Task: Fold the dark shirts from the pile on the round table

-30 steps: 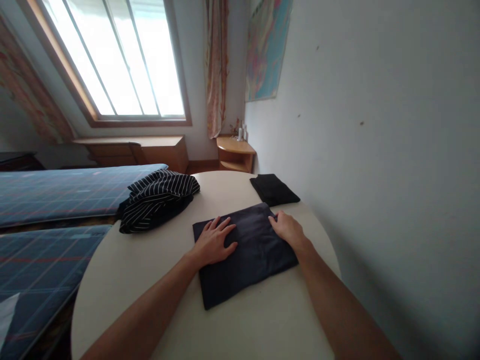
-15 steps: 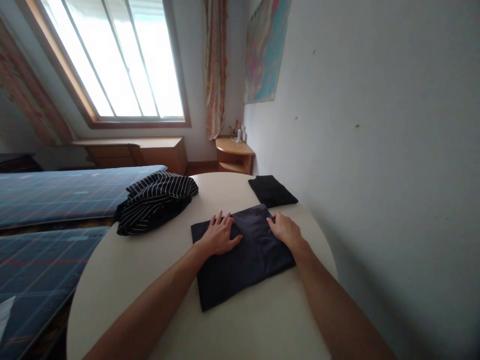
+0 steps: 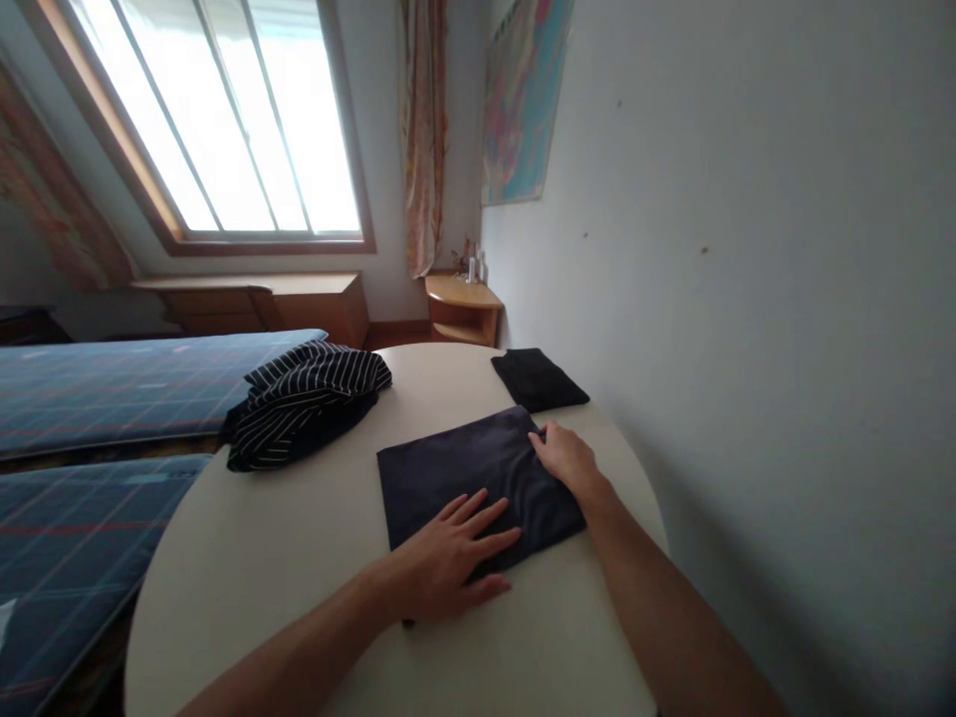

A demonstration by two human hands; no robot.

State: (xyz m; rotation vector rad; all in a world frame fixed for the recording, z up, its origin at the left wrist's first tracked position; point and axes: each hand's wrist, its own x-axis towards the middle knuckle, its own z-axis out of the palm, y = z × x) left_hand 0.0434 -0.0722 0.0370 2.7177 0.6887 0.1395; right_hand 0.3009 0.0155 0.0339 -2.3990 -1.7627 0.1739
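Note:
A dark navy piece of folded cloth (image 3: 455, 463) lies flat on the round cream table (image 3: 291, 558); its exact kind of garment does not show. Across its near edge rests my left hand (image 3: 452, 558), open, with the fingers spread over the fabric. My right hand (image 3: 566, 458) is closed on the cloth's right side, thumb and fingers pinching the edge near the far right corner. Faint wrinkles run through the fabric between the two hands.
A smaller black folded cloth (image 3: 539, 378) lies just beyond the navy one. On the table's far left is a crumpled black-and-white striped garment (image 3: 306, 398). Plaid mattresses (image 3: 149, 388) stand to the left, a white wall (image 3: 784, 329) to the right.
My left hand has slid from the cloth's upper left part toward its near edge, fingers now spread wider. The right hand keeps its pinch in about the same place.

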